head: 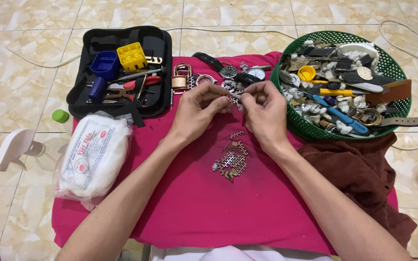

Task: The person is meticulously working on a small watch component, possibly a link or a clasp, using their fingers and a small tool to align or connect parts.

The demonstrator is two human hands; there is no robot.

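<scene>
Head view: both hands meet over the pink cloth (228, 203), far of centre.
Left hand (197, 108): fingers pinched shut on a small metal watch-band piece (233, 98).
Right hand (264, 111): fingertips closed on the same piece, touching the left.
Green basket (310, 129): far right; holds watch parts, straps, a yellow cap, blue tool, white wadding.
Black tool case (160, 43): far left, open; blue cup, yellow tray, pliers inside.
Loose links (231, 159): heaped near the wrists.
Cotton bag (93, 157): left edge.
Watches (228, 72): far, just beyond the hands.
Brown cloth (364, 174): right, under basket.
</scene>
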